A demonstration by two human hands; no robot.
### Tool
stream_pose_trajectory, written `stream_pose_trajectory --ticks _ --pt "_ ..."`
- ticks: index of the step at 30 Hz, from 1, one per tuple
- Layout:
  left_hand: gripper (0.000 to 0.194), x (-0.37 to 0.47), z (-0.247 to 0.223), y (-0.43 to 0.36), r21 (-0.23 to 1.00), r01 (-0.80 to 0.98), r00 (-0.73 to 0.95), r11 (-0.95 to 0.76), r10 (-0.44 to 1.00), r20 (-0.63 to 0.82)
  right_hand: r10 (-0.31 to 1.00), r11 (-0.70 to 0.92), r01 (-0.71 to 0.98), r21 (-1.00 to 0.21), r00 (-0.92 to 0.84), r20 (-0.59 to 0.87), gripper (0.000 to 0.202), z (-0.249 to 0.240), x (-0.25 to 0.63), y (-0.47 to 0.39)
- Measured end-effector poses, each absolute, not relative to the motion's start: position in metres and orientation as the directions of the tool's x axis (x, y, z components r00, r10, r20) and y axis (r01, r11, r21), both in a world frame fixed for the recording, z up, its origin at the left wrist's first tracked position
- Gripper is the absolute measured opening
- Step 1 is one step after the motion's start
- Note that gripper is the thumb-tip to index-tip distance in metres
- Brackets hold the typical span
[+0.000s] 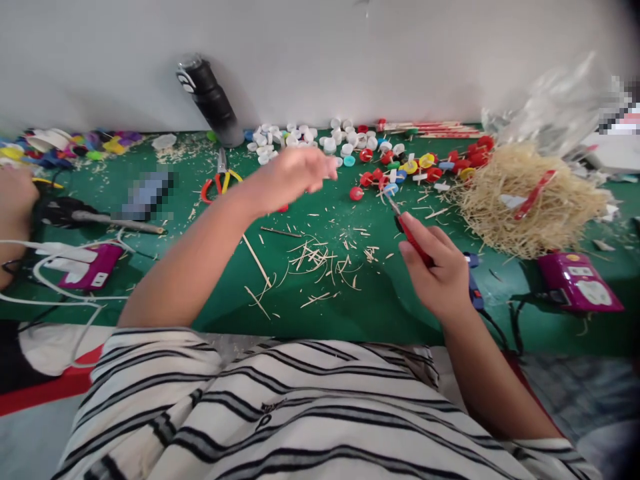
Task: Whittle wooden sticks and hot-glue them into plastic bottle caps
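Note:
My left hand [297, 177] hovers over the green table, just in front of the pile of white bottle caps [295, 135]. Its fingers are bent and blurred, so whether anything is in them cannot be made out. My right hand [435, 267] is closed around the red handle of a tool with a thin metal end [414, 237]. That metal end points up and left, close to red, yellow and blue caps [385, 175]. Thin wood shavings [320, 257] lie scattered between my hands. A thin wooden stick [256, 260] lies left of them.
Left stand a black bottle [213, 100], pliers with orange and yellow handles [220, 179], a phone [147, 195] and a purple power socket [95, 267] with white cables. Right are a straw heap [535, 207] and another purple socket [580, 283]. Another person's arm [15, 207] rests at far left.

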State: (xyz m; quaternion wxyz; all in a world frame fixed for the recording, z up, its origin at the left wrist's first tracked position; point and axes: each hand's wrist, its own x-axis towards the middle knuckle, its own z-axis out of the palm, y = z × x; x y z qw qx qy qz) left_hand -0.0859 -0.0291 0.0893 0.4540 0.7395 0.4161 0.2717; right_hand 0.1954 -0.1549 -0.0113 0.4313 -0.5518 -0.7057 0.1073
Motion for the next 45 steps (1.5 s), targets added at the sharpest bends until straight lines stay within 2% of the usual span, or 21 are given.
stream_pose_trajectory --ticks 3,7,10,14,20,26,33,35,37,40,42,45 --pt "0.048 -0.085 0.068 -0.06 0.924 0.354 0.602 -0.147 0.791 -0.104 0.86 0.439 0.655 -0.616 -0.107 0.499 0.044 -0.006 0.182 -0.16" --pt "0.042 -0.084 0.047 -0.075 0.976 0.213 0.57 -0.038 0.816 -0.093 0.85 0.492 0.591 -0.639 -0.165 0.501 0.045 -0.011 0.168 -0.164" --pt "0.033 -0.088 0.038 -0.071 0.987 0.159 0.534 -0.026 0.843 -0.064 0.855 0.501 0.556 -0.664 -0.198 0.479 0.046 -0.018 0.166 -0.167" --pt "0.022 -0.089 0.033 -0.068 0.974 0.223 0.514 -0.045 0.854 -0.079 0.856 0.503 0.518 -0.692 -0.19 0.48 0.047 -0.023 0.167 -0.173" --pt "0.024 -0.083 0.034 -0.074 0.949 0.289 0.579 -0.124 0.812 -0.07 0.869 0.485 0.488 -0.726 -0.175 0.463 0.046 -0.026 0.167 -0.181" --pt "0.028 -0.082 0.03 -0.074 0.892 0.411 0.509 -0.189 0.859 -0.052 0.863 0.493 0.465 -0.735 -0.157 0.479 0.044 -0.029 0.168 -0.181" --pt "0.033 -0.102 0.034 -0.082 0.693 0.677 0.446 -0.249 0.887 -0.118 0.885 0.45 0.457 -0.767 -0.117 0.45 0.044 -0.039 0.173 -0.182" --pt "0.033 -0.119 0.039 -0.084 0.555 0.788 0.386 -0.268 0.916 -0.106 0.878 0.465 0.432 -0.772 -0.112 0.466 0.047 -0.041 0.174 -0.183" --pt "0.031 -0.143 0.04 -0.084 0.354 0.903 0.291 -0.242 0.953 -0.089 0.869 0.481 0.402 -0.779 -0.104 0.483 0.048 -0.043 0.175 -0.184" --pt "0.037 -0.182 0.032 -0.086 0.101 0.989 0.128 -0.11 0.973 -0.19 0.874 0.473 0.389 -0.791 -0.095 0.476 0.048 -0.044 0.177 -0.185" --pt "0.037 -0.204 0.021 -0.09 0.038 0.995 0.095 -0.088 0.973 -0.211 0.878 0.466 0.393 -0.793 -0.096 0.468 0.048 -0.044 0.177 -0.185" --pt "0.041 -0.219 0.003 -0.1 0.095 0.991 0.109 -0.094 0.981 -0.158 0.861 0.5 0.375 -0.78 -0.117 0.496 0.049 -0.044 0.176 -0.185"
